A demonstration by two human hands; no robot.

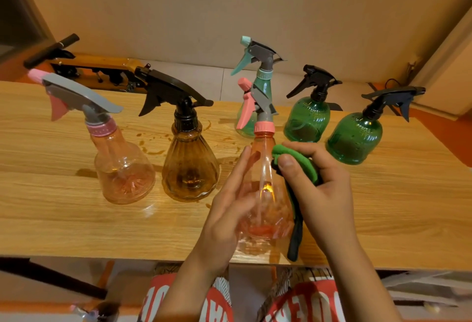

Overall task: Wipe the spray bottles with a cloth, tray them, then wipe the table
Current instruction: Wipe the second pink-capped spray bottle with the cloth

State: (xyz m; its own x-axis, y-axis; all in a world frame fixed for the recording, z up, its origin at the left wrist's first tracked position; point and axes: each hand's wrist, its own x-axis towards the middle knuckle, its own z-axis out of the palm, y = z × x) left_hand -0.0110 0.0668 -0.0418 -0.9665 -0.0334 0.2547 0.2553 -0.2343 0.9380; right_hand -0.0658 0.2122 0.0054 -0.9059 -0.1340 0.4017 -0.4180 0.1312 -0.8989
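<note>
i find the peach bottle upright at 6 o'clock on the table, near edge. left hand cups its 9 o'clock side. right hand pinches the green cloth against its 3 o'clock shoulder. i judge wiping should follow the vertical axis.

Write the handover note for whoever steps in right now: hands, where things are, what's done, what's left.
Hands: the left hand holds the pink-collared bottle by its body, near the table's front edge. The right hand grips the green cloth and presses it on that bottle's shoulder.
Standing on the table: clear pink bottle, amber bottle, teal bottle, green bottle, rightmost green bottle.
Done: one bottle mid-wipe; cannot tell which others are wiped.
Left: finish wiping, tray the bottles (no tray in view), wipe the table, including the brown spill marks.
</note>
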